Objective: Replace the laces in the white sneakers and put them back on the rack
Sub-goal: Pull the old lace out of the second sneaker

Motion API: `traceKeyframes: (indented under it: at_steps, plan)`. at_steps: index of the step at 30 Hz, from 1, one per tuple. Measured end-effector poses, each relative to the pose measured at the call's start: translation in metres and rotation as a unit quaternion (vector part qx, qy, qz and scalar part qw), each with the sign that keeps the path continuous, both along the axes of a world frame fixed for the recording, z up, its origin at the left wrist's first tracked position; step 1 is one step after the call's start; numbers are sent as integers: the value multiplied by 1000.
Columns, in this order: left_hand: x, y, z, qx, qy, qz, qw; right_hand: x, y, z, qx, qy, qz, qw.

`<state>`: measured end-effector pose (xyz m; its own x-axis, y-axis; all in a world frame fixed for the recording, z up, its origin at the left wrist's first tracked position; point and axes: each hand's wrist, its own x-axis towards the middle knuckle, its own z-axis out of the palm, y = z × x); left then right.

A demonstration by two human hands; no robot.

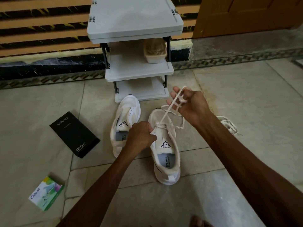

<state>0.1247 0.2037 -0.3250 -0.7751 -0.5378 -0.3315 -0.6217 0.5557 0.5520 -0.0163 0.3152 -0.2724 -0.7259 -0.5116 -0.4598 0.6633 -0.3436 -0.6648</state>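
Observation:
Two white sneakers lie on the tiled floor in front of the grey shoe rack [139, 71]. The left sneaker [126, 115] has no lace in its eyelets. My left hand [141, 135] grips the tongue edge of the right sneaker [167, 154]. My right hand [188, 104] is raised above the toe and holds a white lace [165, 115] looped over its fingers. The lace runs taut down into the shoe's eyelets, with loose loops hanging beside it. A second lace [229, 125] lies in a heap on the floor to the right, partly behind my forearm.
A black phone box [73, 133] lies on the floor left of the sneakers, and a small green and white box [47, 193] sits nearer me. A beige tub [155, 51] stands on the rack's middle shelf. A wooden door [246, 13] is at the far right.

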Motion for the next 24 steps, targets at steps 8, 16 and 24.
traceKeyframes:
  at_steps: [8,16,24]
  plan:
    - [4,5,1,-31,19,-11,999,22,-1,-29,517,573,331,544]
    - [5,10,3,-43,31,-6,999,15,3,-30,515,632,190,548]
    - [4,11,6,-37,12,-9,999,18,14,-55,506,583,-18,635]
